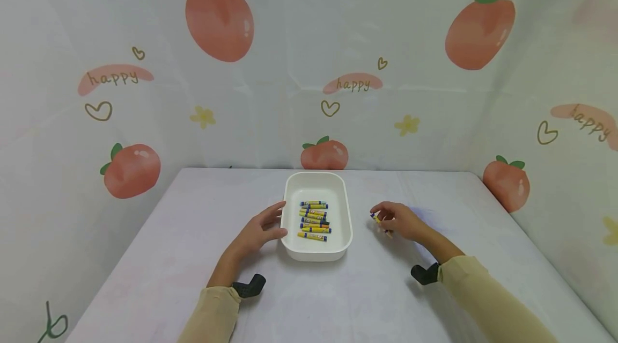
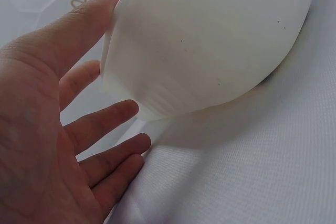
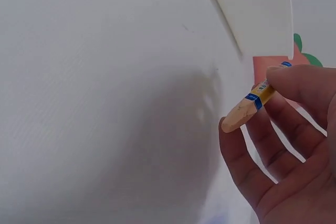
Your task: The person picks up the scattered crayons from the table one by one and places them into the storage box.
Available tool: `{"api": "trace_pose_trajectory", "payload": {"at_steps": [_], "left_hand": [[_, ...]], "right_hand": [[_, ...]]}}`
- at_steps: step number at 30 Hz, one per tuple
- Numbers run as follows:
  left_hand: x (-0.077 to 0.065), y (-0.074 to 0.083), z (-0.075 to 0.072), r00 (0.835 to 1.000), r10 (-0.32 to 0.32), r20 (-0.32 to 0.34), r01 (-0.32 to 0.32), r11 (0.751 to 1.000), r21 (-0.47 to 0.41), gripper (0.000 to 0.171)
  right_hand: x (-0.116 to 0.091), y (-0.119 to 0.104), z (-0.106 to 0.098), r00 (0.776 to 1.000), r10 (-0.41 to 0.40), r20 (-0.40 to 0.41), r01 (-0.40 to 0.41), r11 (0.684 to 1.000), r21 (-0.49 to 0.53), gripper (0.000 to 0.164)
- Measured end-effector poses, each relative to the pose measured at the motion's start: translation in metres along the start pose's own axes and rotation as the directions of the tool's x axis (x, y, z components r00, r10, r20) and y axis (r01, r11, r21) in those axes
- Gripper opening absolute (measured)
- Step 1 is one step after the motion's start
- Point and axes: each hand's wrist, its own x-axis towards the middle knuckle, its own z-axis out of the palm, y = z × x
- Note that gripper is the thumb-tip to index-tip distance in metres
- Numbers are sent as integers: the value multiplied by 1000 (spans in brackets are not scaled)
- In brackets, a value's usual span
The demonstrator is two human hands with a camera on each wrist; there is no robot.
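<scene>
A white plastic tray (image 1: 316,255) stands on the table with several yellow-wrapped crayons (image 1: 316,230) lying in a column on its floor. My left hand (image 1: 258,230) is at the tray's left side, thumb and fingers extended. In the left wrist view its thumb and fingertips lie right at the rim and outer wall (image 2: 210,51). Right of the tray, my right hand (image 1: 403,221) pinches a crayon (image 3: 257,99) with a pale peach tip, a yellow wrapper and blue bands. The crayon is tilted, its peach tip pointing down, above the tabletop.
The table (image 1: 217,187) has a whitish cloth, with a faint bluish patch (image 1: 429,218) beyond the right hand. A white curtain (image 1: 289,21) printed with peaches, hearts and the word happy hangs behind and at both sides. Each wrist carries a black mount (image 1: 250,286).
</scene>
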Motion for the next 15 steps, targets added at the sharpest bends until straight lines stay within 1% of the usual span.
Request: {"api": "trace_pose_trajectory", "payload": {"at_steps": [3, 8, 12, 15], "left_hand": [[0, -1, 0, 1000, 3, 2, -3, 1000, 0, 73], [1, -3, 0, 1000, 7, 5, -7, 1000, 1, 72], [1, -3, 0, 1000, 14, 9, -14, 1000, -3, 72], [0, -1, 0, 1000, 21, 9, -21, 1000, -2, 72]], "right_hand": [[3, -2, 1, 1000, 28, -11, -27, 999, 47, 31], [7, -10, 1, 1000, 20, -24, -17, 992, 128, 33], [12, -18, 1, 999, -5, -46, 12, 990, 144, 34], [18, -25, 1, 998, -21, -63, 30, 990, 135, 33]]}}
